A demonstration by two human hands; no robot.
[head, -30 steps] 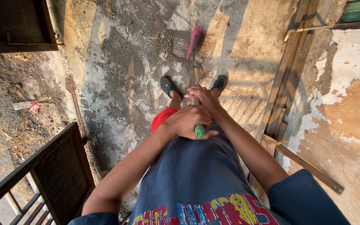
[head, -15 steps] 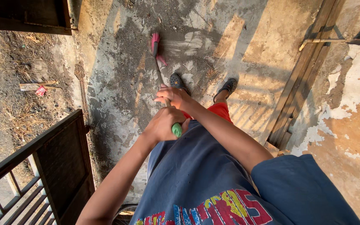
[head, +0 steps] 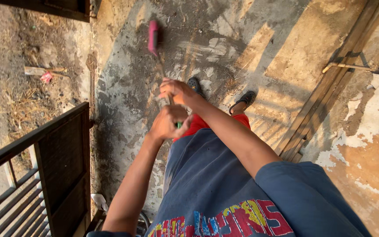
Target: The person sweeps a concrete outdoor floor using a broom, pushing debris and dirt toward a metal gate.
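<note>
Both hands gripped the broom point(head: 155, 41): the left hand point(head: 166, 123) closed near the green handle end, the right hand point(head: 177, 91) lower. Its pink head met the floor point(head: 123, 87) toward the left edge; dirt lay unswept around it.

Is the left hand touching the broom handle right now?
Touching. The head view shows the left hand wrapped around the green end of the broom handle, below the right hand.
</note>
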